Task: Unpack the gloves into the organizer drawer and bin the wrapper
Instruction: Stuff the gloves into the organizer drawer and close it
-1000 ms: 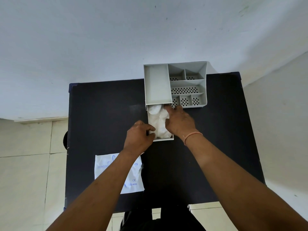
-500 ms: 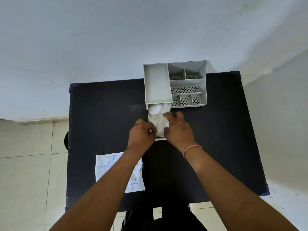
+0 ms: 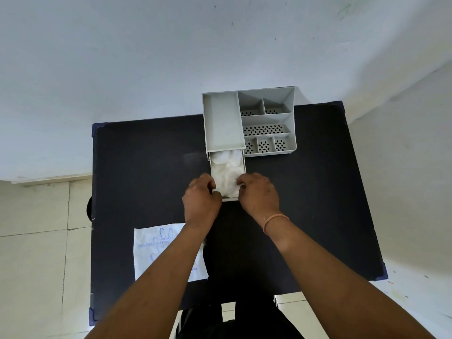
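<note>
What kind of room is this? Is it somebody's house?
Hard to say for sure. It looks like a plain indoor room, maybe a home or small workroom: a bare pale wall, a tiled floor, and one small black table holding a grey organizer.

Soft, even daylight fills the scene, bright on the pale wall [image 3: 146, 57] and dim on the matte black table [image 3: 151, 167], which shows only a faint sheen. Wide-angle distortion bends the table's edges outward. Focus is fairly sharp centrally, softer toward the corners.
</note>
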Tool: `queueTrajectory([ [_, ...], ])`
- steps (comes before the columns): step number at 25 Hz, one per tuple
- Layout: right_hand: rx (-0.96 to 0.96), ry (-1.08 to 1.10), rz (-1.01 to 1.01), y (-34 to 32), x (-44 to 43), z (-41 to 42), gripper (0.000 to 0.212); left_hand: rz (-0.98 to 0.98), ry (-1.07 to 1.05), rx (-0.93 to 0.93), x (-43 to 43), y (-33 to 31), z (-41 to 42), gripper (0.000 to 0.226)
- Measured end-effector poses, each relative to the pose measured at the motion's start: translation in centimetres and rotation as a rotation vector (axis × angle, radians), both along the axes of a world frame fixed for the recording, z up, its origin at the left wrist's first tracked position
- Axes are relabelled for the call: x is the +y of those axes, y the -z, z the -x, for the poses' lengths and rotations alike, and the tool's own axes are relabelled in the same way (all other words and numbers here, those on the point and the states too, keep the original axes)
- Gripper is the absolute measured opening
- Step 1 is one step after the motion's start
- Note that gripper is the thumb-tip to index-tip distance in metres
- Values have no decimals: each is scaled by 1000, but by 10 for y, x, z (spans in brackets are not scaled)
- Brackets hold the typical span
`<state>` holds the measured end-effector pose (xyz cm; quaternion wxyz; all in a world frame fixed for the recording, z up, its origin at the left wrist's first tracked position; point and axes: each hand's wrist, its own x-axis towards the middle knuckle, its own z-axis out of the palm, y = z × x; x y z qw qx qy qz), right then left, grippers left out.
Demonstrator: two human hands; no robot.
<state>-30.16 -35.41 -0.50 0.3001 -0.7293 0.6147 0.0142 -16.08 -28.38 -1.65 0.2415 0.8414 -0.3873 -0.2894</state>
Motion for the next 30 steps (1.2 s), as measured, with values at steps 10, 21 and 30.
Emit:
queueTrajectory([
  [10, -491, 509, -277, -8, -34, -23, 25, -90, -627, 862, -48, -8, -28, 23],
  [21, -969, 1151, -777, -14, -73, -29, 16, 21, -746, 1024, -75, -14, -35, 6],
  [30, -1043, 1210, -752, -11, -78, -36, 17, 63, -688, 984, -87, -20, -31, 22],
])
